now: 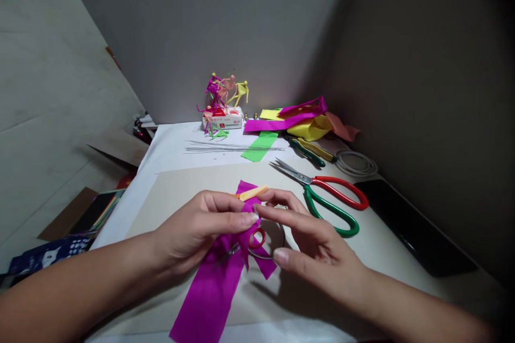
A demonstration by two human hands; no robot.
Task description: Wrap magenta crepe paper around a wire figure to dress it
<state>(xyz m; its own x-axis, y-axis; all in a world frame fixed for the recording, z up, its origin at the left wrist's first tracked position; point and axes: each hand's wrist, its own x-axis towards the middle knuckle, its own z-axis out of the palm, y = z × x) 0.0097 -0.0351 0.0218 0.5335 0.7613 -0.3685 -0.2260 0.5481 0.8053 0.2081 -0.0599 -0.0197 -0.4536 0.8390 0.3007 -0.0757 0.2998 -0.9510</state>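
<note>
My left hand [197,230] pinches a pale orange paper-wrapped stick [253,193] against a magenta crepe paper strip [209,295], which runs down toward my body. My right hand [314,244] hovers with its fingers apart, its fingertips near the stick's far end. Under the paper lie small red-handled scissors [257,238], partly hidden. Beside them is a grey ring, possibly a tape roll [277,236], half hidden by my right fingers. Large scissors with red and green handles [322,198] lie open to the right.
Crepe paper flower figures [221,99] stand on a white box [223,119] at the back. Thin wires [233,147], green, yellow and magenta paper strips [285,123], pliers [306,151], a white cable coil [356,163] and a black phone [414,225] lie around the board [169,193].
</note>
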